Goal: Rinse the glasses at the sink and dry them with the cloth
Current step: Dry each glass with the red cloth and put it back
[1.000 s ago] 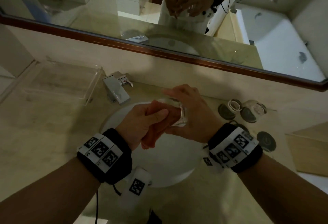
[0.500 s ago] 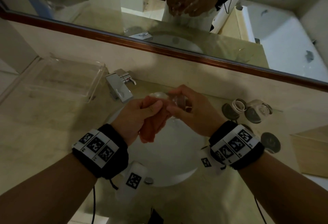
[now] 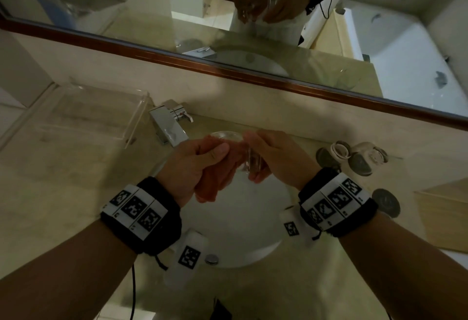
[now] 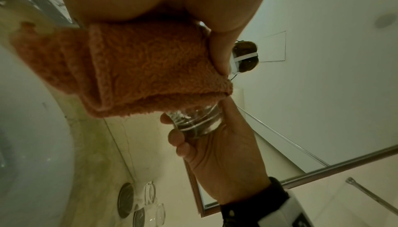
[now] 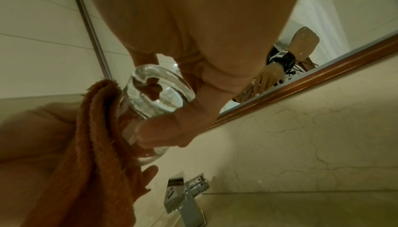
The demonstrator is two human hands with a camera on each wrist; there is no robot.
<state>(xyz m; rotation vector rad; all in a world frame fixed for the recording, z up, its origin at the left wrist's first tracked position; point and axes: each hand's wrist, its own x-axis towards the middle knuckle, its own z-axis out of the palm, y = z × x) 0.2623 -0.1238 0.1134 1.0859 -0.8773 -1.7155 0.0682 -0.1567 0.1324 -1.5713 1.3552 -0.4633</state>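
Note:
Over the sink basin (image 3: 253, 221) my right hand (image 3: 271, 155) grips a clear drinking glass (image 3: 252, 161) around its thick base. My left hand (image 3: 200, 162) holds a folded orange terry cloth (image 3: 217, 175) pressed against the glass's side, thumb on top. In the left wrist view the cloth (image 4: 137, 70) covers the upper part of the glass (image 4: 198, 121), and the right hand's fingers (image 4: 183, 145) curl round the bottom. The right wrist view shows the glass (image 5: 157, 94) bottom-on, with the cloth (image 5: 94, 137) to its left.
A chrome tap (image 3: 169, 124) stands just left of the hands. Two more glasses (image 3: 339, 150) (image 3: 374, 155) lie by dark round coasters (image 3: 386, 202) on the counter's right. A clear acrylic tray (image 3: 86, 114) sits far left, a wooden box (image 3: 443, 215) far right. A mirror runs along the back.
Both hands have lifted the glass and cloth a little towards the tap. The glass's rim, wrapped in cloth before, now shows above the left thumb.

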